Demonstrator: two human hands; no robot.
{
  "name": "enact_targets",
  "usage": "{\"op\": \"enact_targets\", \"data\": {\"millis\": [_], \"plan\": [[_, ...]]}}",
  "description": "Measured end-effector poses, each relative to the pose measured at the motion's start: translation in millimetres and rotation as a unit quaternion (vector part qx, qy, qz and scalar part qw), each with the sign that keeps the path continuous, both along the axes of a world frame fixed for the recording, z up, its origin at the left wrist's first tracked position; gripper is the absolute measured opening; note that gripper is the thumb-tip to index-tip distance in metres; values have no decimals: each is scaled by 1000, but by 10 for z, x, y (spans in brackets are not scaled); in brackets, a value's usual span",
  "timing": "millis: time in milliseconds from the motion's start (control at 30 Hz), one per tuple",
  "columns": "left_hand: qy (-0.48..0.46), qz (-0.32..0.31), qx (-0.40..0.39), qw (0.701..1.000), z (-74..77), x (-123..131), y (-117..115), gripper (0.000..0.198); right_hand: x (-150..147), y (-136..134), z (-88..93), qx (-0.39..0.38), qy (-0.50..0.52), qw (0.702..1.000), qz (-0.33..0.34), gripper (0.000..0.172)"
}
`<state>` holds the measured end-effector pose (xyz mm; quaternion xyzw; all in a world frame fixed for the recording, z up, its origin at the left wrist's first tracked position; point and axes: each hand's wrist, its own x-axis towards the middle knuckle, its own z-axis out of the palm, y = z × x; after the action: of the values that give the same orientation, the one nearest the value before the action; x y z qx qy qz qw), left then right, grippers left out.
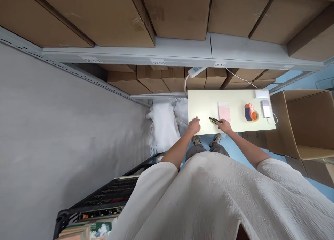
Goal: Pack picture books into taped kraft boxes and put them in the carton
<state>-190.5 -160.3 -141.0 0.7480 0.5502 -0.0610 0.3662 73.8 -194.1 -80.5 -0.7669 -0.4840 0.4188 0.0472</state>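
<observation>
My right hand is closed around a black and yellow utility knife, which lies low over the pale yellow table near its front edge. My left hand rests on the table's front left part with its fingers curled; nothing shows in it. A pink flat packet lies just beyond the knife. Further right stand an orange tape dispenser and a phone on a white cable.
Metal shelving with cardboard boxes rises behind the table. An open cardboard box stands at the right. White packing sheets pile up left of the table. A black wire cart with books is at lower left. A grey wall fills the left.
</observation>
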Motion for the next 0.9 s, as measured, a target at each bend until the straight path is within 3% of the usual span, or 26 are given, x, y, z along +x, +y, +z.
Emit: {"op": "enact_targets", "data": {"millis": [233,567,700,900], "plan": [[28,-10,-5,1000,58,34,-21,49,37,-325,21,-13,2,1000,15,28],[59,13,-36,998,153,94,0,50,237,-115,208,80,87,990,-81,43],[62,27,-27,997,177,253,25,52,381,-49,306,103,101,982,-118,40],[20,-14,7,1000,245,728,32,53,701,-34,451,115,142,973,-140,22]]}}
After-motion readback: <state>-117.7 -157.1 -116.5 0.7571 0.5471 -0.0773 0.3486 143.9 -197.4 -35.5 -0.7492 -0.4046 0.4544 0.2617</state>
